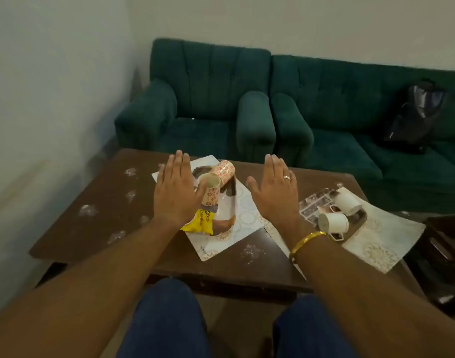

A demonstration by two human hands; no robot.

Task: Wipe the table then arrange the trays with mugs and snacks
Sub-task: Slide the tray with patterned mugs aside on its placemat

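While the left hand (173, 192) and the right hand (275, 192) hover flat and empty above the dark wooden bench (105, 215), the two tipped flower-patterned mugs (217, 179) between them, probably fragile, seem best gripped around the body.

Both forearms are bare and stretch forward, drawing closer together toward the wrists. The left hand (173, 195) is held flat, palm down, with its fingers straight and close together and its thumb angled inward toward the right hand (276, 195). The right hand mirrors it, level with it and well apart, its thumb spread toward the left. It wears a ring (287, 177) on one finger and a gold bangle (307, 241) at the wrist. Neither hand holds anything.
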